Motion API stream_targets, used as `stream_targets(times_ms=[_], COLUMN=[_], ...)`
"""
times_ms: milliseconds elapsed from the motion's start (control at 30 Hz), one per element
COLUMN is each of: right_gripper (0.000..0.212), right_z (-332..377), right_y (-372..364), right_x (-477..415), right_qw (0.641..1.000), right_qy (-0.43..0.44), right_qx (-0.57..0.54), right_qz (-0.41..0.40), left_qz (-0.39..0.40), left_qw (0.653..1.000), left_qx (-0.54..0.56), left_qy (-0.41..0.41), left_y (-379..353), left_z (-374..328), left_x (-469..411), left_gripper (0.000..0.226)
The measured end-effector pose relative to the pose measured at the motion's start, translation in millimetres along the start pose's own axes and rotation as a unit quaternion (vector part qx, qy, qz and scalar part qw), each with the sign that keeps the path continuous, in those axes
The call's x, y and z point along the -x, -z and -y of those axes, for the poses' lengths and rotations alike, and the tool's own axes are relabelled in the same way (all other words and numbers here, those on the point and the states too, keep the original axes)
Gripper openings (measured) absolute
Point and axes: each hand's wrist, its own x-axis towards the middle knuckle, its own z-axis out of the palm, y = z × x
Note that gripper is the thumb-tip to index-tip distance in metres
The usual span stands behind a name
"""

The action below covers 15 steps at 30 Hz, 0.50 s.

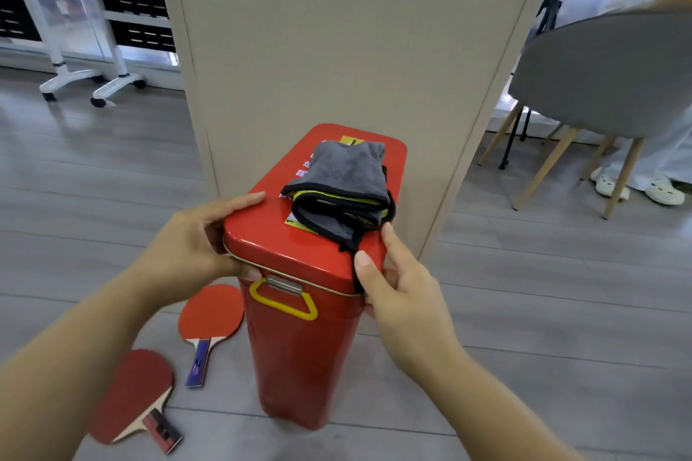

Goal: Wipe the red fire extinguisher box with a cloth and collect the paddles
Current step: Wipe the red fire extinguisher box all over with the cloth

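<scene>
The left hand (194,239) has its grip closed on the left rim of the lid (269,236) of the red fire extinguisher box (299,356), forefinger laid along the top edge and the other fingers curled at the rim. The right hand (397,288) grips the lid's near right corner, thumb pressed on its side and forefinger pointing up along the edge. A folded grey cloth (344,180) with black trim and a yellow inner layer lies on top of the lid, a black strand of it hanging down by the right thumb. Below the lid's latch hangs a yellow handle (284,305). The box stands upright on the grey floor (543,311) in front of a beige pillar (337,49). Two red paddles lie on the floor left of the box: the near paddle (211,312) just beside it, the far paddle (134,389) further left. A grey chair (606,75) stands to the right.
</scene>
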Motion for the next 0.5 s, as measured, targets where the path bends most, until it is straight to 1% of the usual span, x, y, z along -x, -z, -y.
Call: stream_targets(times_ms=[100, 167, 267, 333, 433, 500], right_gripper=[0.058, 0.053, 0.048, 0.04, 0.031, 0.028], right_z=[11.9, 15.9, 13.0, 7.4, 5.6, 2.3], right_y=[-16.1, -27.4, -43.9, -46.7, -35.4, -22.0], right_x=[2.3, 1.2, -4.2, -8.7, -13.0, -16.2], right_qw=[1.0, 1.0, 0.999, 0.997, 0.993, 0.993], right_qy=[0.013, 0.012, 0.023, 0.035, 0.029, 0.037], right_qx=[-0.001, -0.01, -0.034, -0.055, -0.111, -0.107], right_qz=[0.003, 0.014, 0.03, 0.03, 0.038, 0.034], left_qz=[-0.012, -0.028, -0.056, -0.079, -0.101, -0.125], left_qw=[0.999, 0.998, 0.998, 0.996, 0.994, 0.991], left_qx=[-0.045, -0.052, -0.019, 0.013, 0.039, 0.033], left_qy=[0.005, 0.013, 0.029, 0.037, 0.027, 0.014], left_y=[26.7, 40.0, 50.3, 51.2, 43.9, 36.3], left_z=[7.2, 12.0, 20.0, 26.4, 28.0, 25.8], left_x=[-3.6, -5.2, -5.1, -2.8, 5.1, 11.5], left_gripper=[0.094, 0.091, 0.082, 0.078, 0.074, 0.072])
